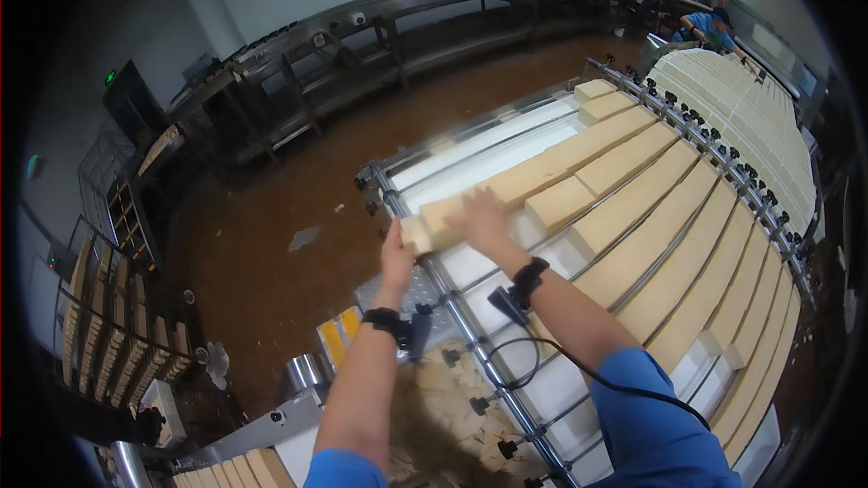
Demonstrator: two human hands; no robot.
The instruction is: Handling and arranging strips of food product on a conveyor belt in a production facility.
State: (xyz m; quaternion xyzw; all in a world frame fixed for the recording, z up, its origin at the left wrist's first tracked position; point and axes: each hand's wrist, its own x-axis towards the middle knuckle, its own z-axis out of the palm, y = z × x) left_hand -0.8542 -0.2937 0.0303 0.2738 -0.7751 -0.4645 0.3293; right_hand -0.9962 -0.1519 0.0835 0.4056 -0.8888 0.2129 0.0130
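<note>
In the head view, a white conveyor table [506,158] with steel lane rails carries long rows of tan blocks [651,244] running toward its far end. At the near left corner, the left hand [396,258] presses open-palmed against the end of a tan slab [515,185], which lies across the white lanes, while the right hand [479,220] lies flat on top of it, fingers spread. Beyond the table's left edge spreads a wet brown floor [298,208]; metal racks [117,325] hold more blocks. A person in blue [705,29] works at the far right.
</note>
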